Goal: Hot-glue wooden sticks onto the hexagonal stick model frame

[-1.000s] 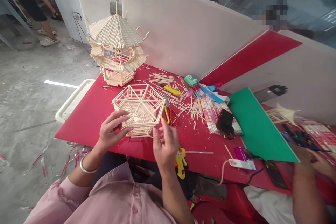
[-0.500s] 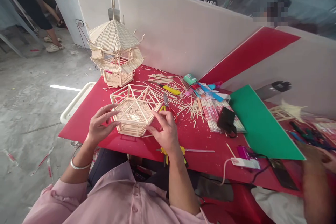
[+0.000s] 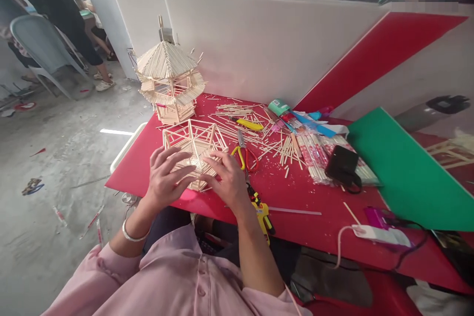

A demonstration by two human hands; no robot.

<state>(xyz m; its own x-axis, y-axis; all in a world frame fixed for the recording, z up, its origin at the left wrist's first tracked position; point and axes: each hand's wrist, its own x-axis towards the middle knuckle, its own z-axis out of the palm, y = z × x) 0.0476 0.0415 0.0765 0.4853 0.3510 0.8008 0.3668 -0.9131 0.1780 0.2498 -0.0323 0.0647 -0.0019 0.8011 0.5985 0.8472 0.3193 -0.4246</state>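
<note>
A many-sided open frame of thin wooden sticks [image 3: 190, 131] rests on the red tabletop in front of me, its floor laid with rings of sticks. My left hand [image 3: 167, 177] is over its near left side, fingers curved and spread. Close by, my right hand [image 3: 226, 178] is at the near right side, thumb and fingers apart. Both hands hide much of the near rim, so exact contact is unclear. Behind stands a taller stick pagoda [image 3: 170, 79] with a sloping roof.
Loose sticks [image 3: 237, 110] are strewn over the red table [image 3: 137, 158]. Red-and-yellow-handled scissors [image 3: 241, 138], a yellow cutter [image 3: 250, 124] and a yellow glue gun [image 3: 262, 212] lie to the right. Beyond are bagged sticks [image 3: 314, 158], a black adapter [image 3: 342, 165], a green board [image 3: 414, 173] and a power strip [image 3: 381, 234].
My hands have moved closer together, from the frame's two sides to its near middle. The view has shifted, so the table things appear farther right or lower.
</note>
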